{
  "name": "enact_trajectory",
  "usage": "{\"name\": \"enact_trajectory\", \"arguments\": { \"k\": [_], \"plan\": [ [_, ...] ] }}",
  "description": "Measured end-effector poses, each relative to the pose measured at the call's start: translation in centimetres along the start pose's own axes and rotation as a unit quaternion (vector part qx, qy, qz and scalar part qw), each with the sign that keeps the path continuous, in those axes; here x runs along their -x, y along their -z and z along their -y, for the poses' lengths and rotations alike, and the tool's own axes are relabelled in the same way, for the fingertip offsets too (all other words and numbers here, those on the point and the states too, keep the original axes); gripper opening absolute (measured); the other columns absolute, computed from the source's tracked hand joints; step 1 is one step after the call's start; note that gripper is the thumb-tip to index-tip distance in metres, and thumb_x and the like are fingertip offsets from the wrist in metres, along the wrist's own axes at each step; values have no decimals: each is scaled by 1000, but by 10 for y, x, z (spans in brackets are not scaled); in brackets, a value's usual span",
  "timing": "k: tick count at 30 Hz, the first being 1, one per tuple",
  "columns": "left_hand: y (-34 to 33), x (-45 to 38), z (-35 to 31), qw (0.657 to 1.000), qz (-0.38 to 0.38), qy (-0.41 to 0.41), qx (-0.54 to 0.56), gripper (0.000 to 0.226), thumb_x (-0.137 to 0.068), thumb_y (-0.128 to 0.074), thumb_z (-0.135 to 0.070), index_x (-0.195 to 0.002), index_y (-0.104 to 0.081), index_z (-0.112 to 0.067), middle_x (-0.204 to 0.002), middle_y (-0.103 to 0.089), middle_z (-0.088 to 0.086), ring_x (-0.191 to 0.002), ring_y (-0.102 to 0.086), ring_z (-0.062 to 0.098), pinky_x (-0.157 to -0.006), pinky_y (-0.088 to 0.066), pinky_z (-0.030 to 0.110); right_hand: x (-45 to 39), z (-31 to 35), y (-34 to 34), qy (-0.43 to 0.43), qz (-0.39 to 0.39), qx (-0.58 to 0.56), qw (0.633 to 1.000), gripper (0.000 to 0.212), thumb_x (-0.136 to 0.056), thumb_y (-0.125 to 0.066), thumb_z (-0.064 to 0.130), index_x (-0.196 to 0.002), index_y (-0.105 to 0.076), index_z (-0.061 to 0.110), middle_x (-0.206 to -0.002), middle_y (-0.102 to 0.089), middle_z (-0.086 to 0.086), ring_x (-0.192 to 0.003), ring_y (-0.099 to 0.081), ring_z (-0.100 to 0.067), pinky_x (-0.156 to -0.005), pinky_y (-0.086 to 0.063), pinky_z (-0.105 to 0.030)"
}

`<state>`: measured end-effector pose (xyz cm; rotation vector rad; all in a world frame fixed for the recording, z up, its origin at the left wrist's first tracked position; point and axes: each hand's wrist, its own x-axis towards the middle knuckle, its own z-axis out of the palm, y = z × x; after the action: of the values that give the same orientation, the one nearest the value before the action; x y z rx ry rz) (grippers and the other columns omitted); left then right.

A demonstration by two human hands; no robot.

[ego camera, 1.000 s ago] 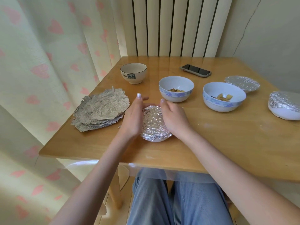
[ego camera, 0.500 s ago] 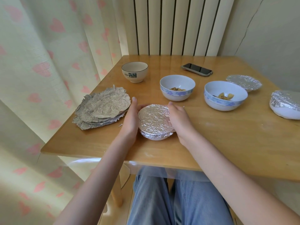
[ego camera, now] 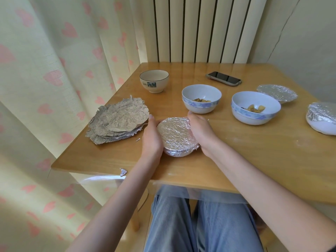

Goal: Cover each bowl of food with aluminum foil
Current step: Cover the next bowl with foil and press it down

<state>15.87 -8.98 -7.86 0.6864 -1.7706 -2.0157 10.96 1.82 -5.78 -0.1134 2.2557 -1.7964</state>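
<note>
- Between the two hands, near the front edge of the bench (ego camera: 236,160), the foil-covered bowl (ego camera: 177,136) is sitting, round, so it is offering no long axis to speak of.
- The left hand (ego camera: 151,138) is pressing its palm against the bowl's left flank and the right hand (ego camera: 201,132) is doing the same on the right flank; both are lying with fingers extended along the foil rim, neither one clenching, cupping rather than pinching.
- Both hands are touching the bowl, so neither is nearer; the next uncovered bowls are lying ahead and to the right, which is favouring the right hand for the white-and-blue bowl (ego camera: 201,98) just beyond its fingertips, and for the second white-and-blue bowl (ego camera: 255,110) farther right.
- The stack of foil sheets (ego camera: 118,121) is lying just beside the left hand, so that hand looks best placed for fetching the next sheet.
- Compared with a second ago, the hands are sitting lower on the sides instead of arching over the top, and the foil's top face is now showing fully; since half a second ago little is differing.
- Two foil-topped bowls, one far right (ego camera: 321,117) and one behind (ego camera: 277,92), are already finished.
</note>
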Motion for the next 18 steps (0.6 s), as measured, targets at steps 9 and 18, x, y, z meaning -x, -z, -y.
{"name": "enact_trajectory", "arguments": {
  "k": [9, 18],
  "plan": [
    [9, -8, -19, 997, 79, 12, 21, 62, -103, -21, -49, -124, -60, -6, -123, -65, 14, -111, -63, 26, -102, -46, 42, 24, -1, -9, 13, -128, -76, 989, 34, -102, -33, 31, -105, -61, 13, -92, -60, 5, -95, -55, -19, -94, -40, -36],
    [-1, -5, -12, 995, 77, 31, 47, 57, -104, -26, -41, -78, -66, -10, -63, -71, 3, -57, -68, 13, -68, -51, 28, 12, -10, -24, 10, -213, -116, 970, 40, -99, -32, 24, -96, -71, 15, -106, -68, -6, -102, -60, -26, -95, -46, -40]
  ]
}}
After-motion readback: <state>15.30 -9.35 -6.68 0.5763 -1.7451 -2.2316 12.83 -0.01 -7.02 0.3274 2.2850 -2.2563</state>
